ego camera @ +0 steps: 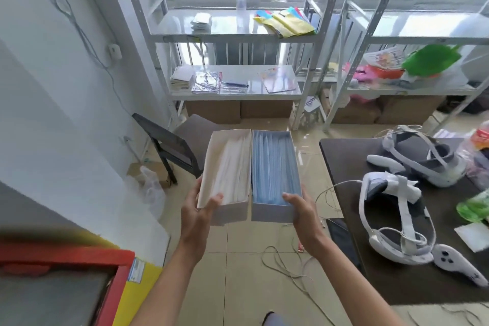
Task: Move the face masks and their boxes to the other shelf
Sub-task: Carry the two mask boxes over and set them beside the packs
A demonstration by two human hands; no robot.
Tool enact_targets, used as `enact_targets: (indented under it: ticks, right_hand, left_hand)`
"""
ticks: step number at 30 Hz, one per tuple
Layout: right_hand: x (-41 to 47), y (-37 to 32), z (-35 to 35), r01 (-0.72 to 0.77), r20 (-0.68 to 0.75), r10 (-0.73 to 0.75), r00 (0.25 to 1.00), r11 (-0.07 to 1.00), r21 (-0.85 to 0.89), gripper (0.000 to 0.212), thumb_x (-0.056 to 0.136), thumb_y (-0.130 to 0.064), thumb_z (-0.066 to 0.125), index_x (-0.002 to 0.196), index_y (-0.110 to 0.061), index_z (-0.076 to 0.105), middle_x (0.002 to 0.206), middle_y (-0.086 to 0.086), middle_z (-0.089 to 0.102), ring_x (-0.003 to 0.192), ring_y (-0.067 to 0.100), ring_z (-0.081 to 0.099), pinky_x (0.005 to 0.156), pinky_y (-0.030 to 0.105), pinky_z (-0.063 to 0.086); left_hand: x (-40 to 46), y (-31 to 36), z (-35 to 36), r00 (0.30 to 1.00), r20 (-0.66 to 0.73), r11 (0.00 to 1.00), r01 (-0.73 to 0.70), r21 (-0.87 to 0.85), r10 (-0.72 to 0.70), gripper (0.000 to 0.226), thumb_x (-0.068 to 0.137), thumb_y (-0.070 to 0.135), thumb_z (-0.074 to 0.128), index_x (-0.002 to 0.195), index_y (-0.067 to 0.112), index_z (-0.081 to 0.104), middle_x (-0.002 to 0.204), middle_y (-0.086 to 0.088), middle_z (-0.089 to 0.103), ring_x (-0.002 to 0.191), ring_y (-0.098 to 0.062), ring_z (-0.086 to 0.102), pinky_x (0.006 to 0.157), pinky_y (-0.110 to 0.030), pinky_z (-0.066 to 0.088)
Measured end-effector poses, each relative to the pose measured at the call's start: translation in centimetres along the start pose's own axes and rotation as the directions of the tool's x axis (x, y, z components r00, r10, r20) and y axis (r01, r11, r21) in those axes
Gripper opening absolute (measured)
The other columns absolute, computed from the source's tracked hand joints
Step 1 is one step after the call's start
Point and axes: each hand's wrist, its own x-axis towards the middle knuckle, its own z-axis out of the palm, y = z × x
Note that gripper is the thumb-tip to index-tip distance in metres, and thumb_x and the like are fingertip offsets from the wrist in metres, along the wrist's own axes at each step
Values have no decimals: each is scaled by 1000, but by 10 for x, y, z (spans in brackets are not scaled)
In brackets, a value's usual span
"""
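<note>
Two open mask boxes are held side by side in front of me, above the floor. The white box [227, 167] holds white masks, and my left hand [197, 216] grips its near end with the thumb over the rim. The box of blue masks [275, 167] touches it on the right, and my right hand [301, 210] grips its near end the same way. A white metal shelf unit [232, 34] stands ahead by the window, a second shelf unit [423, 40] to its right.
A dark chair [172, 143] stands just beyond the boxes on the left. A dark table [412, 259] with VR headsets and controllers is on my right. Loose cables [280, 262] lie on the tiled floor. The shelves carry books, packets, a bottle and bags.
</note>
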Motion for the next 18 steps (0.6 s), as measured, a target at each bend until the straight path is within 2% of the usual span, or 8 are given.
enact_targets:
  ticks: [4,7,9,13,18]
  right_hand:
    - [72,-12,-2,-16,-13,16,1000,1000,21,62,74,-48,69,133,-32,57,113,5,72,107,34,68,80,45,59]
    - [125,-26,-6,-23,-26,23,999,1000,19,69,71,-49,69,134,-25,57,113,8,70,107,39,66,76,44,55]
    - [157,-37,-9,-18,-23,19,1000,1000,20,71,70,-49,68,134,-22,57,115,10,69,109,40,65,76,44,54]
    - [221,-57,-11,-23,-5,23,1000,999,22,67,69,-49,69,130,-22,58,115,14,67,110,43,63,77,43,53]
    - [302,-74,-5,-32,30,32,999,999,25,62,71,-48,68,128,-25,59,117,14,66,111,43,63,80,48,54]
  left_hand:
    - [69,4,25,1000,-9,1000,10,4,-10,59,78,49,76,134,41,60,114,4,72,100,-22,72,66,-32,60]
    - [118,8,44,1000,-7,1000,-1,18,1,51,81,44,74,130,47,61,113,9,73,100,-15,73,71,-37,63]
    - [148,14,55,1000,-19,1000,11,6,-11,55,79,45,75,131,47,60,113,12,72,101,-14,72,74,-38,63]
    - [207,23,73,998,-61,1000,8,18,-7,70,75,51,76,140,39,55,121,6,69,103,-11,70,70,-24,58]
    - [288,29,86,997,-67,1000,25,6,-25,68,77,48,77,141,40,55,116,10,72,101,-10,71,71,-24,58]
